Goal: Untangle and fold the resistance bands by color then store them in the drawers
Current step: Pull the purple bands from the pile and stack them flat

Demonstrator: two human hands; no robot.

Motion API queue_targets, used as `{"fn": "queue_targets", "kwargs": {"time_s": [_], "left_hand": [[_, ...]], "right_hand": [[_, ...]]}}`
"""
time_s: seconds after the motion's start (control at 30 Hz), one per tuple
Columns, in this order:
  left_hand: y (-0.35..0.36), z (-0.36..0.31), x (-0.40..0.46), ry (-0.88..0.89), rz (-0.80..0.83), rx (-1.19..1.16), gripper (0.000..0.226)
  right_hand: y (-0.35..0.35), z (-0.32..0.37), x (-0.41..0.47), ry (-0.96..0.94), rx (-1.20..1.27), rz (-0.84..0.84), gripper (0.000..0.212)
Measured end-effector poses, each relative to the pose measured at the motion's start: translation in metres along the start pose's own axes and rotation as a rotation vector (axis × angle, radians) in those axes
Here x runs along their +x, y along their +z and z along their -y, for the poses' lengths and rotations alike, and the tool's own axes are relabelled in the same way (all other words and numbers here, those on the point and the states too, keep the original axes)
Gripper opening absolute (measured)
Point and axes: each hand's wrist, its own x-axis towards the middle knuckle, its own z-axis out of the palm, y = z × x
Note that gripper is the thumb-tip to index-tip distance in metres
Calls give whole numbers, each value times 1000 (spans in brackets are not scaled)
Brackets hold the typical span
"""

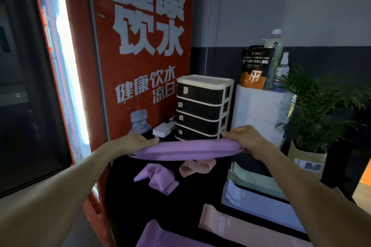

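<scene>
Gripping each end, the left hand (pixel 138 142) and right hand (pixel 248 140) are stretching a purple band (pixel 186 149) sideways, drawers (pixel 200 110) directly beyond.

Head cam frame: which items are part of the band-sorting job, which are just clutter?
Job:
- purple band stretched between left hand and right hand
- tangled purple band
- tangled pink band
- flat pink band
- blue band and green band
- drawer unit, drawers closed

Clutter:
- power strip
- pouch
- spray bottle
- potted plant
</scene>
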Motion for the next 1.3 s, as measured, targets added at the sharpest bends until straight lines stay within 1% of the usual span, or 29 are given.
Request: {"fn": "queue_targets", "kwargs": {"time_s": [0.07, 0.1, 0.17, 0.2, 0.23, 0.27, 0.3, 0.33, 0.37, 0.4, 0.47, 0.53, 0.6, 0.67, 0.73, 0.8, 0.87, 0.93, 1.0, 1.07, 1.13, 1.17, 1.23, 1.27, 1.3], "left_hand": [[3, 3, 3, 36, -37, 182, 44], [5, 5, 5, 36, -46, 217, 41], [6, 4, 8, 17, -19, 158, 38], [8, 2, 8, 36, 10, 122, 35], [10, -3, 6, 40, 10, -57, 30], [10, -8, 5, 13, 15, -344, 23], [10, -11, 4, 37, -7, -580, 17], [10, -13, 1, -2, -56, -815, 14], [7, -12, 0, -19, -82, -980, 14], [6, -14, -1, -28, -66, -1092, 15], [4, -21, -5, 30, 25, -1199, 16], [4, -29, -9, 74, 96, -1221, 15], [7, -36, -11, 121, 144, -1192, 20], [10, -45, -10, 168, 146, -1166, 28], [12, -55, -8, 190, 126, -1184, 33], [12, -64, -7, 218, 117, -1202, 36], [12, -71, -6, 243, 105, -1214, 35], [10, -75, -5, 258, 85, -1256, 34], [10, -76, -4, 262, 47, -1291, 31], [12, -75, -6, 239, 10, -1253, 24], [17, -74, -10, 169, 34, -1164, 16], [20, -73, -11, 130, 77, -1117, 20], [25, -72, -13, 80, 162, -1070, 36], [26, -73, -13, 80, 180, -1069, 39], [27, -74, -13, 85, 181, -1073, 37]], "right_hand": [[3, -2, 2, -37, -190, -8, 41], [5, -3, 2, -49, -249, -7, 39], [9, -1, 0, -75, -255, 2, 23], [10, 0, -1, -80, -182, 0, 17], [12, 1, -2, -74, -68, 0, 16], [13, 3, -2, -50, 62, 1, 19], [15, 4, -4, -23, 179, 7, 23], [17, 5, -5, 4, 250, 21, 26], [21, 5, -6, 22, 269, 37, 28], [25, 5, -6, 28, 246, 64, 28], [33, 3, -7, 11, 123, 133, 27], [39, 4, -8, -45, -58, 179, 23], [44, 11, -9, -134, -221, 180, 19], [49, 24, -15, -234, -266, 176, 21], [56, 38, -21, -321, -202, 220, 24], [63, 48, -25, -341, -119, 291, 23], [71, 51, -26, -338, -123, 298, 27], [78, 51, -26, -354, -155, 231, 32], [82, 51, -26, -374, -175, 150, 30], [82, 52, -24, -381, -144, 83, 26], [79, 53, -22, -376, -51, 32, 26], [75, 54, -21, -379, -13, 13, 27], [70, 55, -21, -415, 14, -8, 30], [68, 54, -20, -436, 9, -7, 28], [67, 54, -21, -449, -14, 1, 25]]}}
